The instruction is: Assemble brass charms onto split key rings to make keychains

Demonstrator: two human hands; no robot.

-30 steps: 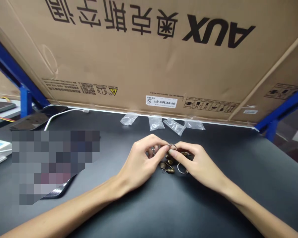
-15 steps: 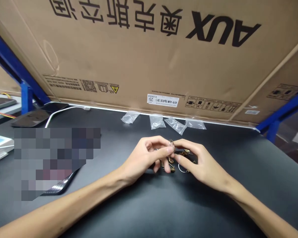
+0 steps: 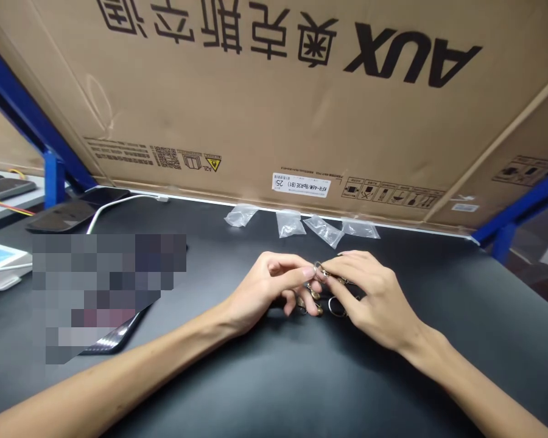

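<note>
My left hand (image 3: pixel 267 289) pinches a small silver key ring (image 3: pixel 318 266) between thumb and forefinger, a little above the black table. From the other side, my right hand (image 3: pixel 377 298) closes thumb and forefinger on a small metal piece (image 3: pixel 325 274) at the ring's edge. Whether that piece is linked to the ring is too small to tell. Under the hands are several bronze-coloured trinkets (image 3: pixel 315 294), partly hidden by fingers. Another silver ring (image 3: pixel 333 306) lies on the table below my right thumb.
Several clear plastic bags (image 3: pixel 291 224) lie along the back of the black table (image 3: pixel 274 377), before a large cardboard box (image 3: pixel 256 115). A dark phone (image 3: pixel 61 217) and white cable (image 3: pixel 114 202) are at left, behind a pixelated area. Blue frame bars (image 3: pixel 511 234) flank the box.
My right hand has turned more palm-down, its other fingers lifting and spreading farther back, with thumb and forefinger now pinching at the ring. My left hand keeps its pinch on the ring.
</note>
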